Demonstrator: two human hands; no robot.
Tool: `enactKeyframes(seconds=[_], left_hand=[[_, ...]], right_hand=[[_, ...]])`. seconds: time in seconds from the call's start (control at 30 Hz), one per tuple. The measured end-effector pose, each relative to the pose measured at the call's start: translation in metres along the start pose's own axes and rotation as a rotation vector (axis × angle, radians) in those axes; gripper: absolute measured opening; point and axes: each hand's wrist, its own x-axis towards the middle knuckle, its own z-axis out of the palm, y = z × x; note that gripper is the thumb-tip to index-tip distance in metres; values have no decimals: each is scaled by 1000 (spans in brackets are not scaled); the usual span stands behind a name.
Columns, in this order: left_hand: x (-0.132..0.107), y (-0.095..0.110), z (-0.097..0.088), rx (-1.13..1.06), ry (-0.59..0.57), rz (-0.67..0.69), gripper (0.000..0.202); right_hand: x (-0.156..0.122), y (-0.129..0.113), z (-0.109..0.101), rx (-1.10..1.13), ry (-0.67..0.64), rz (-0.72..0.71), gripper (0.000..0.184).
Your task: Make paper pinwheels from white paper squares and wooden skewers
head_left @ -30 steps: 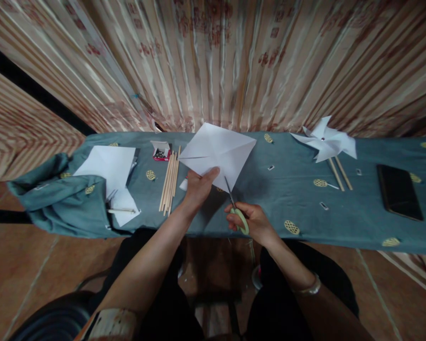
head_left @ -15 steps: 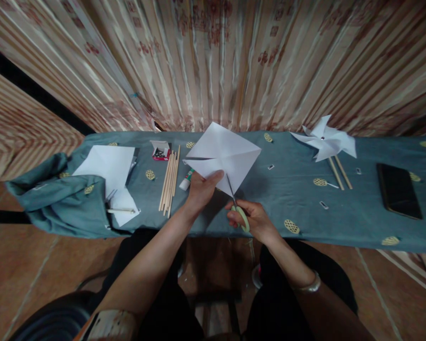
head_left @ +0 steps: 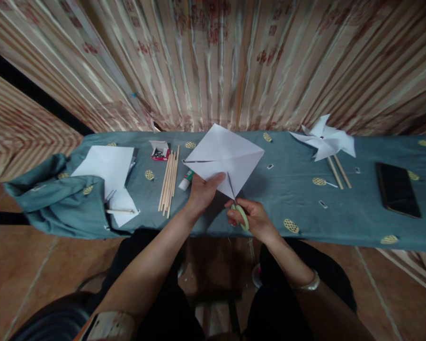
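A square sheet of white paper (head_left: 223,149) is held up over the table, one corner pointing toward me. Creases cross it, and a slit runs in from its left corner. My left hand (head_left: 204,192) pinches the lower left edge, thumb on top and fingers hidden beneath. My right hand (head_left: 252,217) grips the scissors (head_left: 242,218) by their pale green handles. The blades lie at the corner nearest me, pointing toward the middle of the sheet. A glue tube (head_left: 186,181) with a white cap lies beside my left hand, partly behind the paper.
Several wooden sticks (head_left: 168,182) and a small red box (head_left: 159,150) of metal pieces lie left of the paper. Farther left are white sheets (head_left: 106,161) and bunched cloth (head_left: 64,203). Paper pinwheels (head_left: 323,137) on sticks and a black phone (head_left: 397,189) lie right.
The paper has shifted slightly right and the slit at its left corner looks narrower. My hands keep nearly the same places, with the scissors still at the near corner.
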Motion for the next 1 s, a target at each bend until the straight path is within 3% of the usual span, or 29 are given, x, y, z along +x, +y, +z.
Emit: enactKeyframes(seconds=[1.0], left_hand=[[-6, -3, 1, 9, -34, -3, 23]], right_hand=[[2, -5, 2, 13, 58, -2, 43]])
